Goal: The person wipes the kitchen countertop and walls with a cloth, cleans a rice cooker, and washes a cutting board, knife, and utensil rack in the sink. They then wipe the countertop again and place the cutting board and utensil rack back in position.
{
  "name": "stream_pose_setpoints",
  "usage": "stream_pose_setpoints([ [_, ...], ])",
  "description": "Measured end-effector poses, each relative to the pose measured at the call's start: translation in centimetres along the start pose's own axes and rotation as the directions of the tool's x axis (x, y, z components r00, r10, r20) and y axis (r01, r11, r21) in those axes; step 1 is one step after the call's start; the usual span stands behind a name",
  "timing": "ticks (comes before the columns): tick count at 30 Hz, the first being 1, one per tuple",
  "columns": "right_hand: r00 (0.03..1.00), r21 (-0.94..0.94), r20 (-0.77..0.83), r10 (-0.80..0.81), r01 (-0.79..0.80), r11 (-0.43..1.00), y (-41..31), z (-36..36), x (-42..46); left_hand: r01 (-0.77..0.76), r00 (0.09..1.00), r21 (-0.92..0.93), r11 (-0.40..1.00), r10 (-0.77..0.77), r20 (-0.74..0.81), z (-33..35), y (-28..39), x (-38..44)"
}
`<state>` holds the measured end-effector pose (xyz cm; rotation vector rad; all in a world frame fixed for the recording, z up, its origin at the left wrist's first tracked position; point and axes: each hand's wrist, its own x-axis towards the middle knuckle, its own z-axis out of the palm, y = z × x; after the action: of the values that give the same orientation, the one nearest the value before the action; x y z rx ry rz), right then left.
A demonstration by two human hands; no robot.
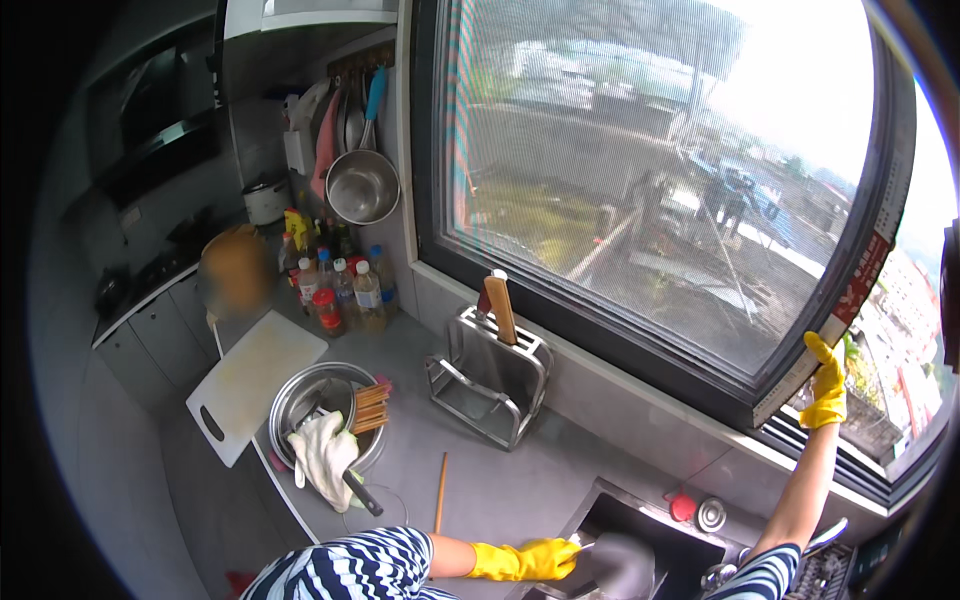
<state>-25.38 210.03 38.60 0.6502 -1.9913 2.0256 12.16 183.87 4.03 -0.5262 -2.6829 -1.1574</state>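
My left hand [553,559], in a yellow rubber glove, is closed around the handle end of a round grey utensil [622,566]. That utensil is blurred, and it is over the dark sink [679,541]. Far to the right, my right hand [825,386] wears a matching glove and grips the lower edge of the open window sash [795,375]. Part of that hand's fingers is hidden by the sash. Just left of the sink, a single wooden chopstick [441,487] lies on the grey countertop [409,480].
A metal knife rack [491,375] holding knives stands under the window. Left of it are a steel basin [281,420] with a white cloth [326,454] and chopsticks, a white cutting board [259,382], and several bottles [367,292]. A red stopper [681,507] lies behind the sink.
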Motion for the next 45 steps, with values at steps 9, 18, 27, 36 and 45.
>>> stream_pose_setpoints([
  [9,0.996,-0.116,0.006,-0.087,0.087,0.989,-0.5,-1.0,-0.3,0.131,0.985,-0.085,0.988,-0.119,0.126,-1.6,0.5,-0.2],
  [18,0.989,-0.051,-0.066,0.135,-0.138,0.989,5.2,-20.4,2.4,0.038,0.996,-0.125,0.991,-0.028,0.082,-0.9,0.2,0.0],
  [27,0.859,-0.506,-0.503,-0.094,-0.204,0.838,3.3,-22.5,-2.7,0.078,0.984,-0.138,0.987,-0.054,0.168,-0.8,0.6,0.7],
  [36,0.567,-0.927,-0.054,-0.822,0.277,0.252,-4.8,8.0,-4.6,0.154,0.960,-0.119,0.981,-0.120,0.255,-2.3,1.0,0.7],
  [45,0.695,-0.975,-0.022,-0.719,0.142,0.168,-3.4,6.5,-4.4,0.131,0.964,-0.127,0.983,-0.097,0.247,-3.9,2.3,1.6],
])
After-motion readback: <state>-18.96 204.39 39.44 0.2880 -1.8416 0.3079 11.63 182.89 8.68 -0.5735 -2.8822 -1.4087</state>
